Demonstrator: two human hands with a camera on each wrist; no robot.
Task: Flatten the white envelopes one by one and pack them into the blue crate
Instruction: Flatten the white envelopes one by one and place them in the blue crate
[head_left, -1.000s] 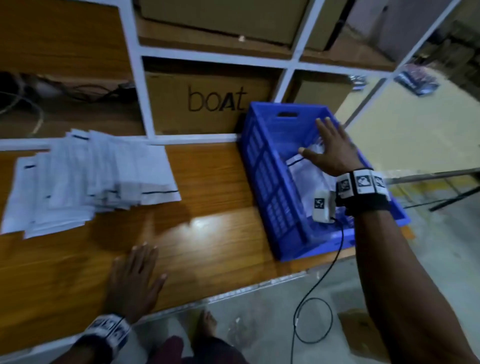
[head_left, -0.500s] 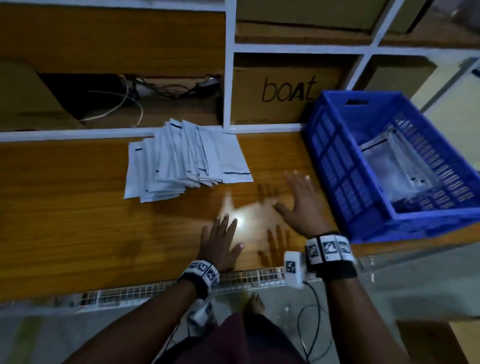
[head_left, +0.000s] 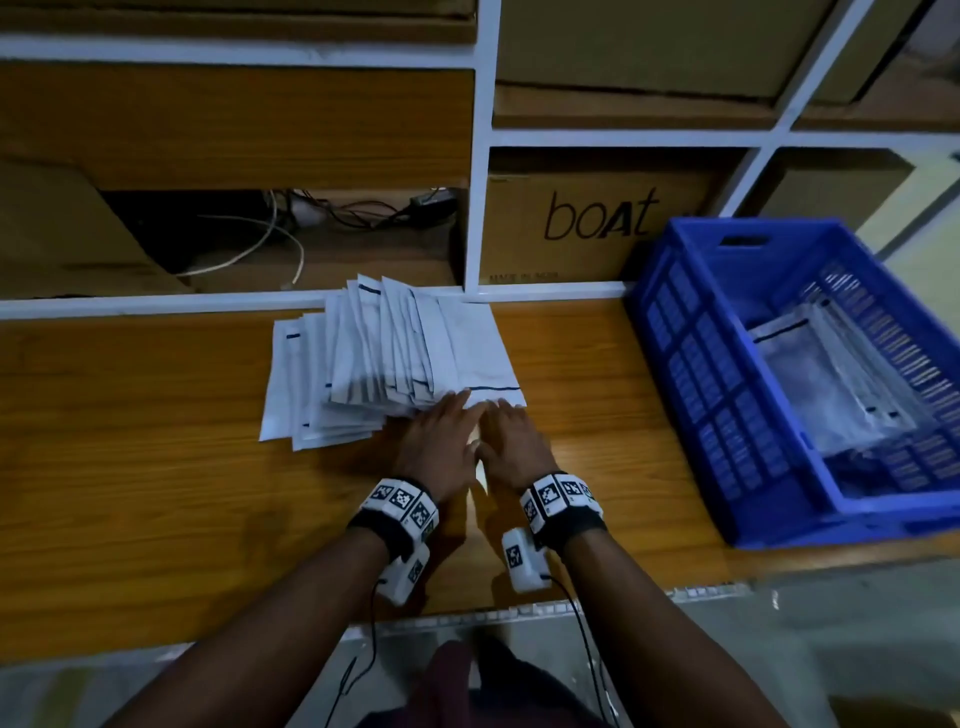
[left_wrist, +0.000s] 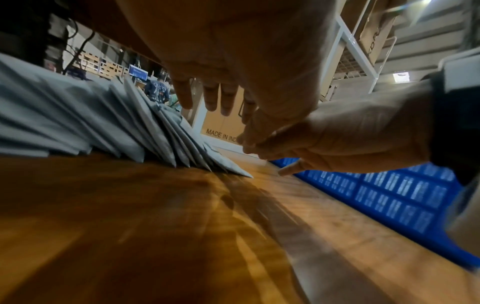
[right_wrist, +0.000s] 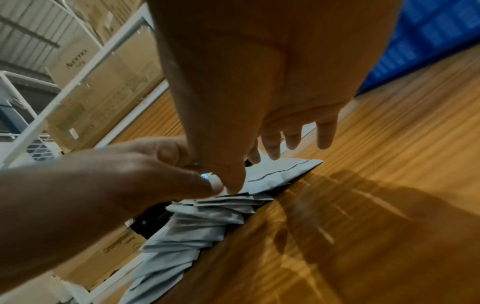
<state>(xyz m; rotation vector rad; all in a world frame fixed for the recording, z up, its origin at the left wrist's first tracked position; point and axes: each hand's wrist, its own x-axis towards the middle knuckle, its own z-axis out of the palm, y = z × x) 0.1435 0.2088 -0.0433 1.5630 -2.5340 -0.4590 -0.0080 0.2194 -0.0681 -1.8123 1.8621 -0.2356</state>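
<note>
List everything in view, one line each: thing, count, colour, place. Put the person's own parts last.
envelope pile: many, white with dark stripes, fanned on the table against the shelf rail.
packed envelopes: a few, white, lying inside the crate.
blue crate: one, blue, right end of the table.
table: one, brown wood.
boat box: one, brown cardboard, shelf behind the pile.
cables: several, white and black, shelf at left.
shelf frame: one, white.
left hand: at the pile's near edge.
right hand: beside the left, on the rightmost envelope.
</note>
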